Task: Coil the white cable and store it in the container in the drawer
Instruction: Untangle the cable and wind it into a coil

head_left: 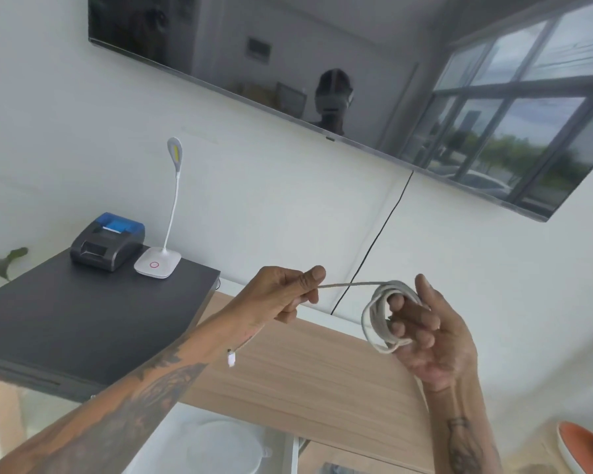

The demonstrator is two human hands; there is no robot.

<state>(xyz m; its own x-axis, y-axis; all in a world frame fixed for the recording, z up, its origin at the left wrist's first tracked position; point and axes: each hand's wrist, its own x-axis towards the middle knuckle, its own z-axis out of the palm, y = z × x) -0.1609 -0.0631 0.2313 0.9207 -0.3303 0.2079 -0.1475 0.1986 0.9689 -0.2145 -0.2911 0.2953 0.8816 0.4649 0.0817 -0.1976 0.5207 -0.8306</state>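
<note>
The white cable [374, 313] is wound in several loops around the fingers of my right hand [428, 333], held in the air above the wooden counter. A straight stretch of cable runs left from the coil to my left hand [285, 292], which pinches it between thumb and fingers. The loose end with its white plug [231, 359] dangles below my left wrist. At the bottom of the view, a white round container [220, 446] sits in what looks like an open drawer, partly hidden by my left forearm.
A dark cabinet top [83, 319] at left carries a black and blue receipt printer [107, 242] and a white gooseneck desk lamp [158, 261]. A light wooden counter [305, 374] lies below my hands. A wall-mounted TV [322, 63] hangs above, its black cord [374, 241] running down.
</note>
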